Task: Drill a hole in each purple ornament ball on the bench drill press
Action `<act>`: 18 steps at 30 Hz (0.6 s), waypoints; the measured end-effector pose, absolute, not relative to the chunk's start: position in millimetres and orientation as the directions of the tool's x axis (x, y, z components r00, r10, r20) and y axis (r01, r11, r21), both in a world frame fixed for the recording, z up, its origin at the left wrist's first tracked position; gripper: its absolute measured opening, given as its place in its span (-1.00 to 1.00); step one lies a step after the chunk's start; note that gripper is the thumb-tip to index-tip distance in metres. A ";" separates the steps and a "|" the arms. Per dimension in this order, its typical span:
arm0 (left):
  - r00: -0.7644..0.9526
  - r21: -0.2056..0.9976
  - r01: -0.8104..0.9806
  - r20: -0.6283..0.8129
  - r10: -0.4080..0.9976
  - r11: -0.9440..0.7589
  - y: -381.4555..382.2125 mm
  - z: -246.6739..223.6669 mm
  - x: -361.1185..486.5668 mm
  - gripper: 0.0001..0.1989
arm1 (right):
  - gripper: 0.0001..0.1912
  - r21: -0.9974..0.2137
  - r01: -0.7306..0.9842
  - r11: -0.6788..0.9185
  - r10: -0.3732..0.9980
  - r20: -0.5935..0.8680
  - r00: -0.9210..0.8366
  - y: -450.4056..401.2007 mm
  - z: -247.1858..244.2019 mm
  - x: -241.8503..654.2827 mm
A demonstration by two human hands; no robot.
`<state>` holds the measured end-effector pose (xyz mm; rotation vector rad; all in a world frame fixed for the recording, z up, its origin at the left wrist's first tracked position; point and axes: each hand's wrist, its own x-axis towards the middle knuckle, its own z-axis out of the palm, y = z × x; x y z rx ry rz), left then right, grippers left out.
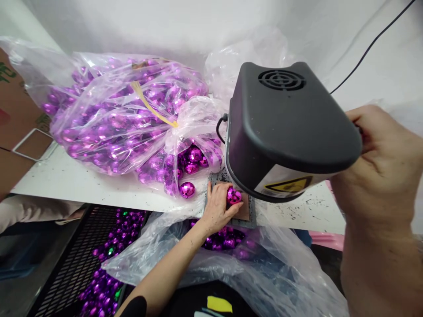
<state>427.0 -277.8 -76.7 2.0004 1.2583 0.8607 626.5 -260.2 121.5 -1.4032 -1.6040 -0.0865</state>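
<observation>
My left hand (218,209) holds a shiny purple faceted ornament (233,195) on a small brown pad (245,212) under the front of a black machine head (284,127). My right hand (380,176) grips the right end of that machine head, close to the camera. A loose purple ornament (187,189) lies on the white table (82,185) just left of my left hand.
A big clear plastic bag (125,119) full of purple ornaments lies on the table at the left. Another open bag (228,255) with ornaments hangs below the table edge. A black crate (79,264) holds more ornaments. A cardboard box (16,119) stands far left. A black cable (373,44) runs up right.
</observation>
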 end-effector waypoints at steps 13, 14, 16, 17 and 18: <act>0.363 0.806 0.494 0.150 0.919 -0.327 -278.6 -76.6 424.3 -0.60 | -0.74 -0.373 0.912 0.171 0.692 0.704 0.159 -326.1 83.3 613.8; 0.358 0.813 0.486 0.151 0.921 -0.322 -278.9 -76.9 424.2 -0.59 | -0.71 -0.360 0.917 0.175 0.699 0.701 0.142 -328.8 81.3 613.4; 0.347 0.823 0.471 0.159 0.924 -0.318 -279.5 -77.5 424.2 -0.56 | -0.69 -0.335 0.923 0.190 0.693 0.711 0.116 -331.7 77.8 612.8; 0.338 0.824 0.468 0.168 0.926 -0.320 -279.8 -77.6 424.2 -0.55 | -0.69 -0.330 0.922 0.203 0.694 0.712 0.103 -332.5 75.9 612.7; 0.327 0.822 0.468 0.178 0.928 -0.323 -280.0 -77.4 424.3 -0.54 | -0.71 -0.332 0.919 0.212 0.699 0.709 0.095 -333.1 73.6 612.5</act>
